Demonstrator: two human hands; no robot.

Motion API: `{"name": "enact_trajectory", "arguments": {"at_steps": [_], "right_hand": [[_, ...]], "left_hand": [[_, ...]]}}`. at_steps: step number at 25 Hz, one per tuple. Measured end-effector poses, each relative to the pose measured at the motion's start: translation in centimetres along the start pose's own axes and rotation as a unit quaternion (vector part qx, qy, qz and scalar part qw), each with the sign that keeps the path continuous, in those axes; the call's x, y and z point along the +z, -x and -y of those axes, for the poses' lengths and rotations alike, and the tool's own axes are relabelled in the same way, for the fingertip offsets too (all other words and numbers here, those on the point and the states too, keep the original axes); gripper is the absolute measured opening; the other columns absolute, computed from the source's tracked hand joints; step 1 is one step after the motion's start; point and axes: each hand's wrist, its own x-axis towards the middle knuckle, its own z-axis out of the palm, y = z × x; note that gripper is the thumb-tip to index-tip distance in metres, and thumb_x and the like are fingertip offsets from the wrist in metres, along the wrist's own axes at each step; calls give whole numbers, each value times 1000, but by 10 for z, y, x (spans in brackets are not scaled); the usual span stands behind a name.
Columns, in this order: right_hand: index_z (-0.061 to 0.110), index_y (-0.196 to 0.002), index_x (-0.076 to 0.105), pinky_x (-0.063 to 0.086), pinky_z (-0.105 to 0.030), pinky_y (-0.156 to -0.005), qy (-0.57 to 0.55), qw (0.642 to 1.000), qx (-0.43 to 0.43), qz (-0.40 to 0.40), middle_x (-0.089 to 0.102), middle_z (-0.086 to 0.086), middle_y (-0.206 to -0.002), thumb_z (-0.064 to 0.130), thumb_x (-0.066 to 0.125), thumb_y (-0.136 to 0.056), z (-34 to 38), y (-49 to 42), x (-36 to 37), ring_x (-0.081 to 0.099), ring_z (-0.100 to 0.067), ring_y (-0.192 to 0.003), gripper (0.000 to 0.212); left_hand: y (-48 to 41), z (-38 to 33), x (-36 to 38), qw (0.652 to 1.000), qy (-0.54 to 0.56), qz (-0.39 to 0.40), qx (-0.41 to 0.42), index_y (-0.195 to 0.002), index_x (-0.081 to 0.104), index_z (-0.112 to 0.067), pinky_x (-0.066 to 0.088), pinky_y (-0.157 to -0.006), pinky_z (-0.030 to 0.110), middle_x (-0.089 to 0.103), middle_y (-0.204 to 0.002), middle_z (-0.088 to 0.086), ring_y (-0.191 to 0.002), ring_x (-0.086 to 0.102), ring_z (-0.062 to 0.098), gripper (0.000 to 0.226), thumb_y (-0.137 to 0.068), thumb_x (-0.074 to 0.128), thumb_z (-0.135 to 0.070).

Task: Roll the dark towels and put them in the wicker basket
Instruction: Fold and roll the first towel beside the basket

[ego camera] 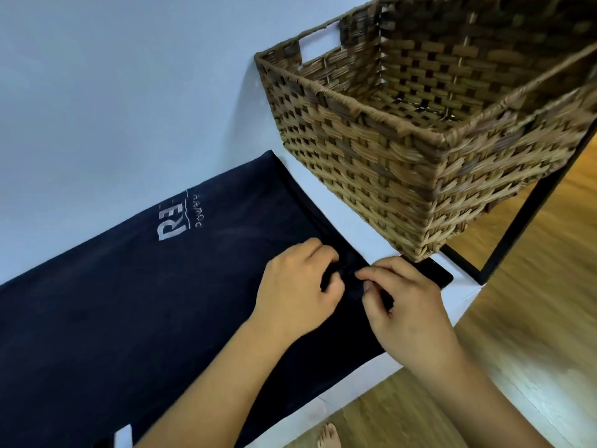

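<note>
Pinching a small bunched fold at the end of a dark navy rectangular cloth towel [129, 302], the left hand [297, 279] and right hand [407, 305] sit close together, the fingers of both curled onto the fabric. The towel otherwise lies flat along a white tabletop [465, 295], grey printed lettering [176, 221] facing up. Just beside the gripped end stands a brown woven wicker basket [403, 163], upright, its woven bottom showing. A black metal frame [529, 208] and wooden plank floor [533, 318] lie beyond, and 1 bare foot [328, 436] shows below.
</note>
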Motion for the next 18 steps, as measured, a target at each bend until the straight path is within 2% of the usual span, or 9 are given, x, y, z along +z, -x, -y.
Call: {"name": "enact_trajectory", "arguments": {"at_steps": [4,6,8,10,13,14,15,16,18], "right_hand": [[17,-91,77,44,-7,-69,-73,993,83,-50,67,7,-87,14,71,-87,12,-2,1,62,-6,-78,9],[16,-91,76,43,-6,-69,-60,992,78,-80,65,7,-89,15,70,-87,19,-5,2,59,-5,-77,8],[18,-97,75,42,-5,-70,-63,990,89,-91,65,9,-94,16,65,-90,22,-11,0,58,-2,-79,12],[20,-103,73,45,-11,-73,-50,990,103,-82,65,7,-98,22,60,-91,23,-13,-3,59,-3,-84,17],[23,-102,70,53,-34,-69,14,990,132,-47,60,6,-106,39,58,-91,31,-5,3,58,-11,-92,23],[23,-97,69,53,-33,-67,18,989,142,-45,58,6,-108,40,60,-89,33,-3,4,56,-7,-89,21],[23,-90,68,50,-25,-67,11,987,152,-44,56,5,-107,37,65,-87,33,-2,5,55,-4,-85,15],[22,-82,66,45,-15,-67,-4,984,175,-40,57,4,-104,31,70,-85,36,-4,3,55,-1,-81,10],[23,-75,63,37,-11,-63,-39,967,249,-28,60,4,-92,18,74,-80,38,-10,-1,56,0,-74,13]], "left_hand": [[1,1,-6,998,44,-38,31,-90,70,-13,52,-52,32,63,-80,-3,-61,56,12,22,-80,59,-29],[4,-7,-5,997,58,-48,36,-90,71,-12,49,-52,28,62,-80,-2,-63,55,14,21,-82,60,-27],[6,-15,0,999,13,-17,31,-93,69,-16,51,-54,32,60,-82,-3,-70,57,15,19,-81,62,-29],[2,-18,3,1000,10,11,3,-95,69,-18,52,-58,37,59,-85,-4,-74,57,16,19,-80,69,-29],[0,-6,-17,974,203,95,-36,-101,73,-20,53,-69,29,64,-92,-8,-78,60,8,21,-81,73,-23],[1,3,-28,956,269,105,-47,-102,75,-19,53,-73,25,67,-96,-8,-82,63,8,21,-82,73,-16],[2,17,-39,945,308,84,-69,-104,75,-17,52,-79,23,69,-101,-6,-89,66,8,22,-84,70,-10],[3,37,-49,948,299,41,-101,-107,74,-16,50,-89,21,70,-109,-4,-98,66,9,24,-86,67,-7],[-1,89,-65,973,146,-2,-181,-123,67,-19,37,-106,22,62,-131,-2,-124,56,12,30,-93,62,-17]]}}
